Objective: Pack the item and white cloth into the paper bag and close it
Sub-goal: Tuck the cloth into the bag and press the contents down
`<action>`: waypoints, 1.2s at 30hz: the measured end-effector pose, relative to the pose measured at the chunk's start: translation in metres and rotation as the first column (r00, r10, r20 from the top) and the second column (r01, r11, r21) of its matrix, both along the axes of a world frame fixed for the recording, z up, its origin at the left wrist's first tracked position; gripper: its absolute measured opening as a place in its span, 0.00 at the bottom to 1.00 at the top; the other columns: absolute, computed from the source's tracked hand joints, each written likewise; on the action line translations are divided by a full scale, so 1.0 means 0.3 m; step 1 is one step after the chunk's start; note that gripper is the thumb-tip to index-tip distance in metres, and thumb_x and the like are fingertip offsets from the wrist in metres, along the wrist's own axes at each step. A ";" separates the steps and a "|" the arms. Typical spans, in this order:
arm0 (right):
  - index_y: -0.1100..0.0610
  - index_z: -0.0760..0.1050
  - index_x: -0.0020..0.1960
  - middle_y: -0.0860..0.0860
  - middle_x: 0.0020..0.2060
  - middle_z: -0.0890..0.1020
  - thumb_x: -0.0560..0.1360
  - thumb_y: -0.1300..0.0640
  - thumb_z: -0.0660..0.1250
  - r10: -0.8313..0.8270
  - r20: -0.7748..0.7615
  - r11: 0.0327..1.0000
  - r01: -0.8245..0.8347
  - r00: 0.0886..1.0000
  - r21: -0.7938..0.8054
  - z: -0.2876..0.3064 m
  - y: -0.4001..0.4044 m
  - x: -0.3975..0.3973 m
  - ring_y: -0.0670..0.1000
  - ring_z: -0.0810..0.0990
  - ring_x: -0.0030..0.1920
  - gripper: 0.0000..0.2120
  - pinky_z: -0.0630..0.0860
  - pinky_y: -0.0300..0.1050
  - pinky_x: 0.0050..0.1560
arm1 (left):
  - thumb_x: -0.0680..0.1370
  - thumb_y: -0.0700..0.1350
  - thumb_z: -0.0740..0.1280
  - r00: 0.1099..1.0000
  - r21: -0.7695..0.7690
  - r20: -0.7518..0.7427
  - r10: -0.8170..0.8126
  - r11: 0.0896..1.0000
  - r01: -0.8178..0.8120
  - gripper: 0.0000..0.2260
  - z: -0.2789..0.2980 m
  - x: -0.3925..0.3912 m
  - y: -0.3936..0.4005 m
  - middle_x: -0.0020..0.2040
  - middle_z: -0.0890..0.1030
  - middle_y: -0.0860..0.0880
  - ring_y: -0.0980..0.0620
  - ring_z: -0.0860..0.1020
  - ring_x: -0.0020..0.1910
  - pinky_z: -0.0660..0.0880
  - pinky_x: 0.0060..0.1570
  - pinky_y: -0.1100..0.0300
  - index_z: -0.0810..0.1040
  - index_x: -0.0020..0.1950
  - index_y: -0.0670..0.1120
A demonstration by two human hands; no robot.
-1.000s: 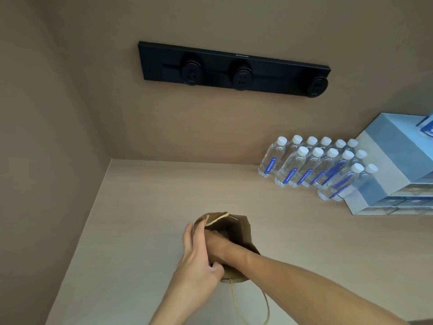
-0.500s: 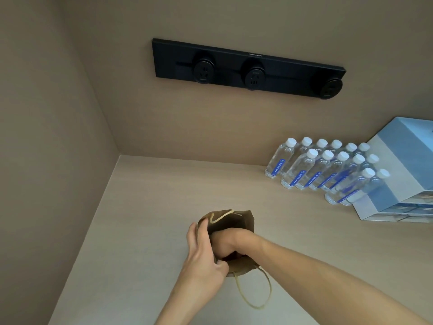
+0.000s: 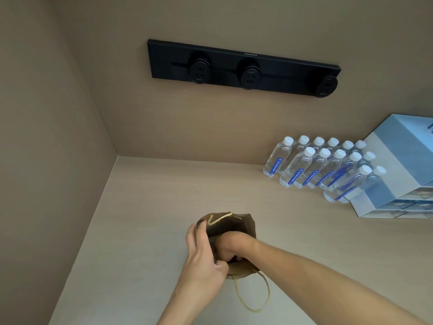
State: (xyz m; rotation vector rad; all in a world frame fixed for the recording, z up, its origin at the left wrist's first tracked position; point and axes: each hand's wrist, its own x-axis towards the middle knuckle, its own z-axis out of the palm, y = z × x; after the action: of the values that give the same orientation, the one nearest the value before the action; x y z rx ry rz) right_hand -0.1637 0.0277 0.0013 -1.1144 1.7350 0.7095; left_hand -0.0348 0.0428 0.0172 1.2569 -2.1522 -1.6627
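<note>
A small brown paper bag [image 3: 243, 225] with tan cord handles stands on the pale counter [image 3: 145, 207], its mouth facing up. My left hand [image 3: 203, 256] grips the bag's near-left rim, fingers curled over the paper. My right hand [image 3: 230, 246] is pushed down into the bag's opening, its fingers hidden inside. One cord handle [image 3: 254, 294] loops loose on the counter at the near side. The item and the white cloth are not visible; whatever is inside the bag is covered by my hands.
Several water bottles [image 3: 311, 168] with white caps stand at the back right, beside stacked light blue boxes [image 3: 398, 170]. A black socket strip [image 3: 243, 68] is mounted on the back wall. A side wall [image 3: 46, 160] bounds the counter on the left.
The view has shifted slightly, so the bag sits a bit lower right of the wall corner. The near cord handle has swung out into a wider loop. Both hands stay at the bag's mouth.
</note>
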 end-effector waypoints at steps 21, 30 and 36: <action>0.63 0.74 0.37 0.55 0.31 0.74 0.76 0.68 0.61 0.362 -0.099 0.928 -0.368 0.927 -0.051 0.092 -0.045 -0.004 0.55 0.75 0.33 0.09 0.72 0.41 0.31 | 0.72 0.42 0.63 0.998 -0.039 0.052 -0.021 0.999 0.023 0.39 0.009 0.012 -0.011 0.74 0.52 0.58 0.50 0.77 0.55 0.77 0.58 0.50 0.47 0.76 0.61; 0.65 0.77 0.58 0.57 0.42 0.78 0.76 0.65 0.62 0.246 -0.080 0.954 -0.256 0.966 -0.156 0.039 -0.015 0.006 0.59 0.77 0.49 0.12 0.69 0.47 0.47 | 0.72 0.45 0.63 0.999 0.011 -0.005 -0.047 0.999 0.047 0.37 -0.004 0.027 -0.033 0.74 0.54 0.60 0.55 0.76 0.55 0.75 0.59 0.53 0.48 0.75 0.65; 0.62 0.74 0.61 0.60 0.57 0.80 0.77 0.65 0.63 0.177 -0.109 0.949 -0.199 0.978 -0.244 0.012 0.005 -0.011 0.60 0.79 0.56 0.13 0.74 0.51 0.56 | 0.74 0.43 0.63 0.993 -0.009 -0.070 -0.094 0.996 0.093 0.37 0.005 0.020 -0.035 0.75 0.54 0.59 0.57 0.72 0.58 0.70 0.54 0.61 0.50 0.73 0.70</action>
State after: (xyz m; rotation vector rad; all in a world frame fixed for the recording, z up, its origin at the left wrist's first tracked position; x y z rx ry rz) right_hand -0.1671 0.0292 0.0049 -1.4598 1.8461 0.6716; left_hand -0.0287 0.0324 0.0187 1.0943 -2.2042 -1.7074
